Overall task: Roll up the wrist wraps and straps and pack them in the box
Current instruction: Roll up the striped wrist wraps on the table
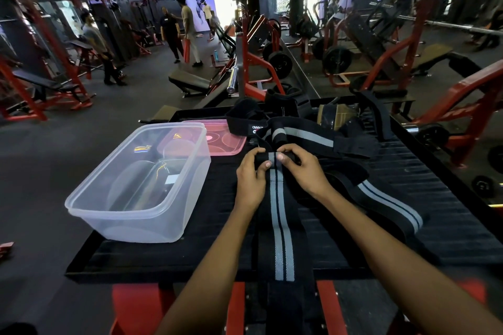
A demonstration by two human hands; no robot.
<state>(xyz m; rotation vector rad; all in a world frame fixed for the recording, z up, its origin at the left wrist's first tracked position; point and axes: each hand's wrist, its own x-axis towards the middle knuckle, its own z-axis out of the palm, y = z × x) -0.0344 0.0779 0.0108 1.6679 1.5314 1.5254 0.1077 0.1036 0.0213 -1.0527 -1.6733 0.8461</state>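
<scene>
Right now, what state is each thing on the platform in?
Striped wrap: far end just starting to roll, the rest flat and hanging over the near edge.
Left hand: pinching the roll.
Right hand: pinching the roll.
Clear box: open, lid off.
Pink lid: lying behind the box.
Second striped wrap: unrolled.

Wrap being rolled (pixel 281 223): black with two grey stripes, far end rolled up, rest lying flat and hanging over the table's near edge.
Other wraps (pixel 386 201): unrolled, heaped toward the far right.
Box (pixel 141 182): clear plastic, open, near the left edge.
</scene>
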